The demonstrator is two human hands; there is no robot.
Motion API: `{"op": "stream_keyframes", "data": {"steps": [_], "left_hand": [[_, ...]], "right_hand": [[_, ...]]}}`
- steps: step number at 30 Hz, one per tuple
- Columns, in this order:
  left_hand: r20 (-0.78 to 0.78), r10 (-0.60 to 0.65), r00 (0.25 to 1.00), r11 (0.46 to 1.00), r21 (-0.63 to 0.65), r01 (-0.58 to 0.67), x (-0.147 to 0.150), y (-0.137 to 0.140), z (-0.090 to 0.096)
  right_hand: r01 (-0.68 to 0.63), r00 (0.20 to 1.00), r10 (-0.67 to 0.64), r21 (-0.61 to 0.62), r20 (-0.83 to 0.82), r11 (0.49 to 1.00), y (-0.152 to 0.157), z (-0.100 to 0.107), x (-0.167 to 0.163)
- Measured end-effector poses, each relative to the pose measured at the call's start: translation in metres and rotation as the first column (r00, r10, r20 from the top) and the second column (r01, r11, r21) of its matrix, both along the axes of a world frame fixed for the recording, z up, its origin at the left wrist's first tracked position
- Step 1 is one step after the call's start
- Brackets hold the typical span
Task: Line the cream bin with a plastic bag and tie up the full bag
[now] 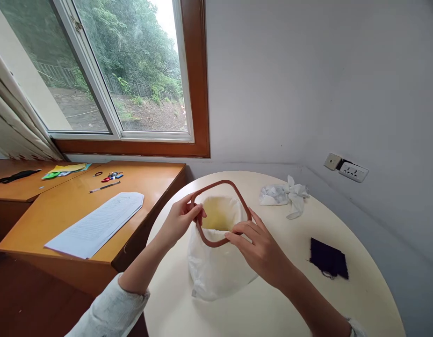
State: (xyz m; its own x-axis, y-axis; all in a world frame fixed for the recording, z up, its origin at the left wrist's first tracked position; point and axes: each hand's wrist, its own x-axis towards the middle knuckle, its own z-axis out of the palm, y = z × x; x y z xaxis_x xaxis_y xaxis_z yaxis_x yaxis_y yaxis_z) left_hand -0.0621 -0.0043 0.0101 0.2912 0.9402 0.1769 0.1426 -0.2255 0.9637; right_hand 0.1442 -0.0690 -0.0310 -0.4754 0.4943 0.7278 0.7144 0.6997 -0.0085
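Note:
Both my hands hold a brown, rounded-square ring (240,196), tilted above the mouth of a bin. My left hand (183,216) pinches its left side, thumb on top. On the right side and near corner, the fingers of my right hand (256,241) are closed around the ring. Below stands the bin, its yellowish inside (218,213) showing through the opening. A white plastic bag (220,267) lines it and hangs down over the outside, hiding the outer wall. The ring looks like the bin's rim; whether it touches the bag I cannot tell.
The bin stands on a round cream table (272,309). Toward the back right lies a knotted white plastic bag (286,194); a dark cloth (328,258) is at the right. A wooden desk (160,175) at left holds papers (97,224), a pen (104,187) and keys (112,177).

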Motion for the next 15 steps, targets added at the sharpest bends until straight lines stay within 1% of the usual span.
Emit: {"op": "stream_keyframes", "data": {"steps": [5, 11, 13, 15], "left_hand": [[-0.001, -0.042, 0.999, 0.999, -0.03, 0.042, -0.0039, 0.0044, -0.0002], [0.01, -0.057, 0.998, 0.997, -0.05, 0.058, -0.006, 0.006, 0.0022], [0.036, -0.056, 0.998, 0.996, -0.067, 0.058, -0.0062, 0.0044, 0.0018], [0.087, -0.043, 0.995, 0.994, -0.097, 0.052, -0.0061, 0.002, 0.0004]], "right_hand": [[-0.023, 0.998, 0.024, 0.019, -0.064, 1.0, 0.0004, -0.0017, -0.0025], [-0.027, 0.996, 0.03, 0.039, -0.089, 0.999, -0.0004, -0.0044, 0.0002], [0.001, 0.993, 0.007, 0.069, -0.116, 0.998, -0.0008, -0.0043, 0.0013], [0.077, 0.982, -0.057, 0.105, -0.179, 0.991, -0.0005, -0.0042, 0.002]]}}
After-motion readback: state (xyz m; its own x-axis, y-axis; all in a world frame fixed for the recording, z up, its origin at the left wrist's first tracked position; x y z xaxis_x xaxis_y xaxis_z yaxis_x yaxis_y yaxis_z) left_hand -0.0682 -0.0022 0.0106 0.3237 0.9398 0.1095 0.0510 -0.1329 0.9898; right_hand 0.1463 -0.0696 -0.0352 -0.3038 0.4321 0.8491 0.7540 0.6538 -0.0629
